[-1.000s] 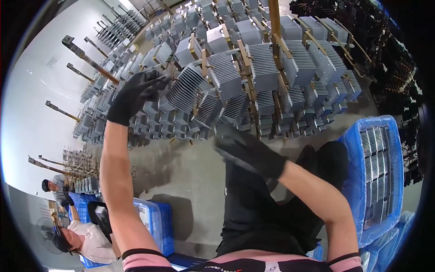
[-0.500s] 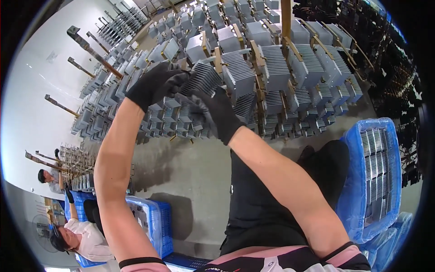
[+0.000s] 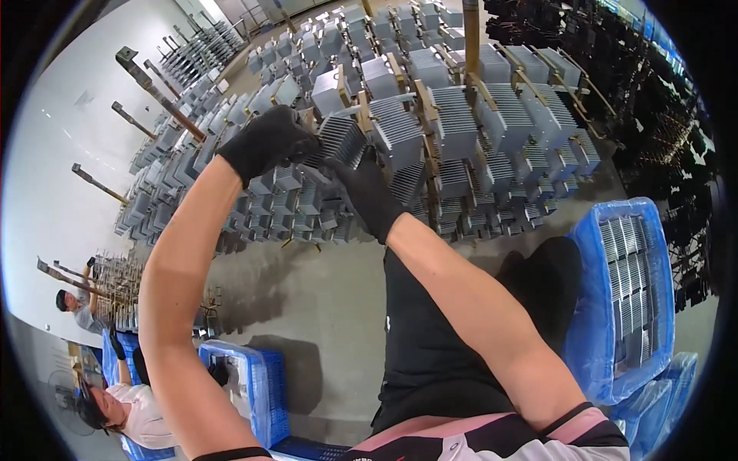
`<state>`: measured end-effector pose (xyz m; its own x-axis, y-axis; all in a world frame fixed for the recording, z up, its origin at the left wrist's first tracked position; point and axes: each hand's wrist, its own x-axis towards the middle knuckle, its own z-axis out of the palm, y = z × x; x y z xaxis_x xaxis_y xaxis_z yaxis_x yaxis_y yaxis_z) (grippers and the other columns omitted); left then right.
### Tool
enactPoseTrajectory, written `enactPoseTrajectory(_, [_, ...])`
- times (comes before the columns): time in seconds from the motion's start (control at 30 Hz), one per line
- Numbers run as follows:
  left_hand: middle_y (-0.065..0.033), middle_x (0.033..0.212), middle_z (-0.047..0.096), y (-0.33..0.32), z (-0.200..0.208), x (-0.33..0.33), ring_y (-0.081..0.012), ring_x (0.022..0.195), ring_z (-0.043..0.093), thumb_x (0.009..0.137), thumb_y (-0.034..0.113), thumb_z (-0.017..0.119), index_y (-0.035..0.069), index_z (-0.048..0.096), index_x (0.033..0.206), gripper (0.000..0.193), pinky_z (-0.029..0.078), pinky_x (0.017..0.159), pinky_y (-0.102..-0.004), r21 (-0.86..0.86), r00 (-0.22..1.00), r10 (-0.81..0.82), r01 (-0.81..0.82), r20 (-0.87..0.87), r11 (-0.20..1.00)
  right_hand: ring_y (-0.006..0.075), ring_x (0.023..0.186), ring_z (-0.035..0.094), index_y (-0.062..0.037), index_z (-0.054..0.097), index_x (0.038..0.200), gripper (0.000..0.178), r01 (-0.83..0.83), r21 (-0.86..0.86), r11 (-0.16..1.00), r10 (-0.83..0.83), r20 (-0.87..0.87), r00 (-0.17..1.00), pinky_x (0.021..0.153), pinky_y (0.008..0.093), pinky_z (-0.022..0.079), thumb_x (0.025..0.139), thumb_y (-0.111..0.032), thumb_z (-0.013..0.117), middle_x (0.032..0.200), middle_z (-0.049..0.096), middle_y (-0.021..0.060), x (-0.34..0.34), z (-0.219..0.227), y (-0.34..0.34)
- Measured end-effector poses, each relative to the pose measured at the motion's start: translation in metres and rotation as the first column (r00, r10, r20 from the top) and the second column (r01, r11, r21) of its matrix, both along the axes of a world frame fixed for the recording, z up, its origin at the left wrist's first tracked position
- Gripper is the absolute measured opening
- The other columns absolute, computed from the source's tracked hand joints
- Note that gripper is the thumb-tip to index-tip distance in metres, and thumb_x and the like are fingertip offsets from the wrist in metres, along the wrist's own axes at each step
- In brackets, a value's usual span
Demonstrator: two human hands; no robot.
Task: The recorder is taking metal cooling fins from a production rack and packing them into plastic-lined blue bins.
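Note:
A grey finned metal heat sink (image 3: 343, 140) is between my two black-gloved hands, in front of the hanging rows. My left hand (image 3: 273, 143) is closed at its left edge, fingers curled in; the exact grip is partly hidden. My right hand (image 3: 367, 190) grips it from below and the right, with the thumb up along its side. Just to the right, another heat sink (image 3: 396, 131) hangs on a brownish rack bar (image 3: 367, 115). Whether the held one touches the rack, I cannot tell.
Many similar heat sinks hang on racks with upright posts (image 3: 471, 38). A blue plastic-lined crate (image 3: 580, 338) of finned parts stands at my right. Another blue crate (image 3: 275, 396) is at lower left, near a co-worker (image 3: 142, 411). A second person (image 3: 73, 303) stands farther off.
My left fingers have curled in tighter at the heat sink's edge. The heat sink has turned slightly, and my right hand has shifted a little with it. The whole view has moved slightly.

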<state>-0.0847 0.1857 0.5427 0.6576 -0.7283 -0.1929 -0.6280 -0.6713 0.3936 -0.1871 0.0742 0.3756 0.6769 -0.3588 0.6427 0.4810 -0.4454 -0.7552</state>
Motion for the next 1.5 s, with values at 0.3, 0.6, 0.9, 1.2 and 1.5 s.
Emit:
enactPoseTrajectory(0.3, [0.0028, 0.074, 0.056, 0.018, -0.021, 0.004, -0.0018, 0.059, 0.049, 0.096, 0.020, 0.050, 0.003, 0.065, 0.094, 0.022, 0.037, 0.049, -0.0196, -0.383, 0.896, -0.129, -0.049, -0.424, 0.922, 0.0173, 0.080, 0.065, -0.0070, 0.061, 0.106, 0.016, -0.471, 0.818, 0.329, 0.685, 0.136, 0.716, 0.065, 0.0352, 0.052, 0.094, -0.017, 0.061, 0.092, 0.061, 0.0050, 0.004, -0.004, -0.010])
enactPoseTrajectory(0.6, [0.0046, 0.078, 0.058, 0.026, -0.031, 0.005, -0.0029, 0.059, 0.049, 0.094, 0.012, 0.056, 0.003, 0.065, 0.104, 0.016, 0.040, 0.054, -0.0197, -0.435, 0.726, -0.031, -0.375, -0.687, 0.819, 0.0165, 0.070, 0.058, -0.0073, 0.057, 0.109, 0.018, -0.426, 0.663, 0.616, 0.440, 0.159, 0.884, 0.061, 0.0346, 0.049, 0.095, -0.018, 0.058, 0.090, 0.059, 0.0068, -0.003, -0.005, 0.006])
enactPoseTrajectory(0.9, [-0.0029, 0.102, 0.061, 0.009, -0.039, -0.006, -0.0105, 0.083, 0.059, 0.099, 0.024, 0.052, 0.002, 0.060, 0.117, 0.030, 0.048, 0.072, -0.0227, -0.395, 0.796, -0.453, 0.597, 0.402, 0.698, 0.0237, 0.090, 0.064, -0.0116, 0.041, 0.134, 0.048, -0.607, 0.735, 0.302, 0.639, 0.317, 0.701, 0.078, 0.0385, 0.054, 0.091, -0.013, 0.062, 0.104, 0.061, 0.0101, 0.009, -0.039, 0.002])
enactPoseTrajectory(1.2, [-0.0140, 0.130, 0.055, 0.050, -0.074, -0.079, -0.0231, 0.121, 0.052, 0.099, 0.023, 0.050, 0.005, 0.038, 0.142, 0.048, 0.044, 0.101, -0.0416, -0.299, 0.866, -0.115, 0.288, 0.486, 0.910, 0.0201, 0.096, 0.063, -0.0132, 0.011, 0.153, 0.083, -0.588, 0.641, 0.494, 0.820, -0.118, 0.560, 0.082, 0.0349, 0.053, 0.089, -0.008, 0.064, 0.114, 0.061, 0.0121, -0.136, 0.015, -0.029])
enactPoseTrajectory(1.5, [-0.0179, 0.142, 0.046, 0.017, -0.204, -0.181, -0.0308, 0.129, 0.045, 0.102, 0.032, 0.044, 0.001, 0.041, 0.140, 0.050, 0.035, 0.110, -0.0450, -0.732, 0.288, -0.792, -0.625, -0.538, 0.271, 0.0317, 0.100, 0.062, -0.0058, 0.009, 0.153, 0.096, -0.424, 0.300, 0.855, 0.510, -0.328, 0.795, 0.087, 0.0367, 0.049, 0.083, -0.026, 0.072, 0.117, 0.058, 0.0258, -0.243, -0.001, -0.100])
